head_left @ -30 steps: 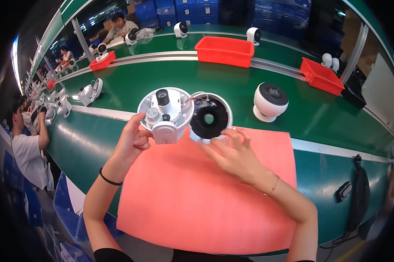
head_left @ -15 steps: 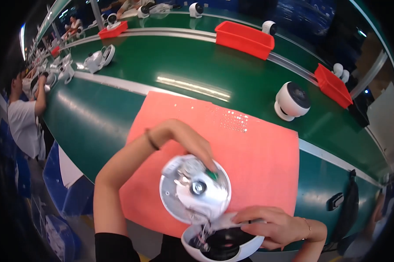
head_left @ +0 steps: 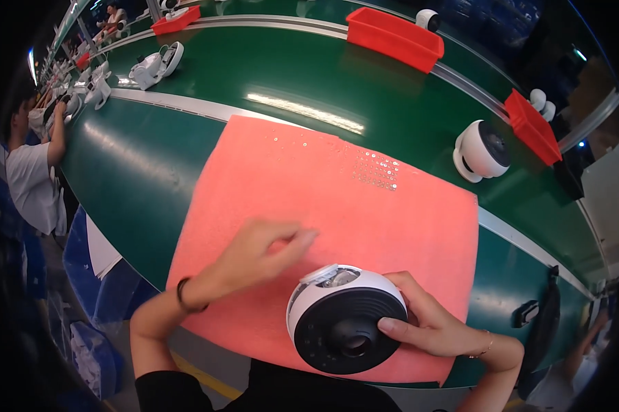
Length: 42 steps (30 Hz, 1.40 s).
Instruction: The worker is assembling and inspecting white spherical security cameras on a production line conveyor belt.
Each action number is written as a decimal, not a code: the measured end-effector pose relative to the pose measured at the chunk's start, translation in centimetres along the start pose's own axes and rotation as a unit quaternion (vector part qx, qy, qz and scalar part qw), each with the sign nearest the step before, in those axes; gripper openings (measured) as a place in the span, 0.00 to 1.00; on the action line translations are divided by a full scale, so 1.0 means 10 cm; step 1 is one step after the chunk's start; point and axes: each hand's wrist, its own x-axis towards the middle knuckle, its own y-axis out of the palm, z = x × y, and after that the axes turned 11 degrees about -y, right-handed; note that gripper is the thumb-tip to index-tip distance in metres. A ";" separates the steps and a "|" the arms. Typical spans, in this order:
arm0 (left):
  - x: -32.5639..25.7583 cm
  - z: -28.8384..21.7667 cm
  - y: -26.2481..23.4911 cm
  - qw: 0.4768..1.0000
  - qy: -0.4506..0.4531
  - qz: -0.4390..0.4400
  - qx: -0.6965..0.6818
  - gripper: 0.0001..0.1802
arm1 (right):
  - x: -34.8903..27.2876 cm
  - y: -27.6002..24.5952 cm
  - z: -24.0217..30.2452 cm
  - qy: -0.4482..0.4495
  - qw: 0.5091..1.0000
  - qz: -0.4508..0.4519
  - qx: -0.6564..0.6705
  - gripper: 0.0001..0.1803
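Observation:
My right hand [head_left: 433,319] grips the right side of a round white security camera [head_left: 347,333], its thumb on the black front face. The camera is tilted so that this face with its lens hole points up and toward me. At its top a gap shows silvery inner parts, with a small white piece [head_left: 319,274] standing up beside it. Above and left of the camera, my left hand [head_left: 258,254] is closed, thumb and finger pressed together and slightly blurred. Whatever lies between those fingertips, if anything, is hidden. Both hands are over a pink foam mat [head_left: 289,185].
Small screws [head_left: 376,170] stand in rows at the mat's far edge. Beyond lies a green conveyor [head_left: 275,82] with another white camera [head_left: 481,151] at right and open housings [head_left: 157,65] at left. Red bins [head_left: 395,40] line the far rail. A person [head_left: 31,172] works at left.
The two opened camera halves are now together, black face up. My left hand has come off the housing toward the upper left; my right hand has moved up with the camera onto the mat.

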 end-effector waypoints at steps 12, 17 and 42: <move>-0.84 -0.25 0.09 0.981 0.036 -0.082 0.172 0.31 | 0.32 -0.17 0.17 -0.045 0.985 0.022 -0.164 0.18; -0.89 -0.28 0.01 0.972 0.003 -0.040 0.233 0.36 | 0.27 -0.25 0.09 0.017 0.991 0.061 -0.120 0.17; -0.84 -0.18 0.26 0.988 0.015 -0.153 0.006 0.28 | 0.36 -0.20 -0.03 0.001 0.996 0.023 -0.090 0.14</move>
